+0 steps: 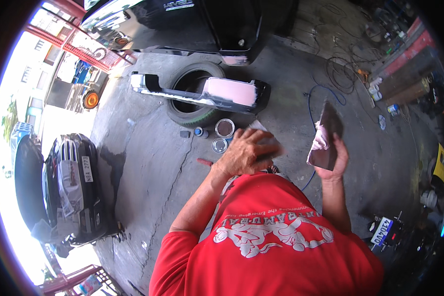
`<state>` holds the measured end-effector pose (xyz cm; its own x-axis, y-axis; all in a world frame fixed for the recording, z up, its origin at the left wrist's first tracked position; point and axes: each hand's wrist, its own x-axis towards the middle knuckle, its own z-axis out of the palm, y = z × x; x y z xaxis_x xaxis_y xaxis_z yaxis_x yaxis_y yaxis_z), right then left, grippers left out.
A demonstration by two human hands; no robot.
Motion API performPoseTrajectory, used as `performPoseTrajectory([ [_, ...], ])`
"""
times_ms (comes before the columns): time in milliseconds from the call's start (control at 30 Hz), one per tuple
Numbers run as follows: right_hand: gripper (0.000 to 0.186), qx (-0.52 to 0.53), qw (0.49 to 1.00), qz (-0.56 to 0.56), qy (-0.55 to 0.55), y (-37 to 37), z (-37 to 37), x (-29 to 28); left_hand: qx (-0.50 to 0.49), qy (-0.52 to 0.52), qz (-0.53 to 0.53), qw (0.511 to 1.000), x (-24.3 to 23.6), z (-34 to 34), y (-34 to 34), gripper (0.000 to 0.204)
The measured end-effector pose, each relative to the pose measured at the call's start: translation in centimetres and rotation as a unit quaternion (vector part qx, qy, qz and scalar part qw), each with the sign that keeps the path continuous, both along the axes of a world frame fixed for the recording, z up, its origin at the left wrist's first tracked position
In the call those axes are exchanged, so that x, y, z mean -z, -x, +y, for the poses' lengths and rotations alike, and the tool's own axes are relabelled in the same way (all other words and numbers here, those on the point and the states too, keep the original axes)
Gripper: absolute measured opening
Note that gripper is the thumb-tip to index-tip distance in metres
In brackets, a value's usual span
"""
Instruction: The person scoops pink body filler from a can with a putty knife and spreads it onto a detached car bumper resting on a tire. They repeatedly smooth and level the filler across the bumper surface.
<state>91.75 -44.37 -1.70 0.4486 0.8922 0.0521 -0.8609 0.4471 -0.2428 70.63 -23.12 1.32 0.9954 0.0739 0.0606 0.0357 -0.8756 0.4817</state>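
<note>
My right hand (336, 163) grips a thin dark flat plate (332, 121) by its edge. A lump of pale pink body filler (320, 138) sticks to the plate's left side. My left hand (246, 150) is in front of my waist, its fingers curled and smeared by motion around a dark thing I cannot make out. Ahead lies a black car bumper piece (175, 98) with a broad patch of pink filler (230, 91) on its right part. It rests across a tire (187, 118) lying flat on the floor.
By the tire stand an open round can (225, 128), a round lid (219, 145) and a small blue-capped container (200, 132). A black car body (192, 29) fills the far side. A blue hose (309, 106) snakes across the concrete floor. A dark car front (76, 182) is at left.
</note>
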Motion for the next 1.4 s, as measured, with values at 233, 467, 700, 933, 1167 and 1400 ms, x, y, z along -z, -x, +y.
performPoseTrajectory([
  [233,0.039,0.106,0.926,-0.282,0.226,-2.5,3.0,-2.9,-0.076,0.058,-0.159,0.983,-5.4,2.5,1.7,0.056],
  [467,0.042,0.072,0.687,-0.658,0.299,1.6,5.2,-3.5,-0.062,0.063,-0.162,0.983,-4.8,0.4,1.6,0.062],
  [700,0.045,0.141,0.936,-0.186,0.262,-1.5,7.1,-3.4,-0.056,0.098,-0.131,0.985,-5.5,0.7,3.9,0.062],
  [933,0.029,-0.075,0.98,-0.046,0.177,1.3,6.4,-0.1,0.007,0.173,-0.246,0.954,-4.4,1.0,2.0,0.071],
  [1167,0.031,0.091,0.928,-0.226,0.281,3.1,4.5,-1.6,-0.163,0.07,-0.17,0.969,-3.0,3.5,4.2,0.058],
  [1400,0.029,0.142,0.917,-0.15,0.342,2.3,6.1,-1.8,-0.039,0.016,-0.14,0.989,-5.1,0.3,2.7,0.06],
])
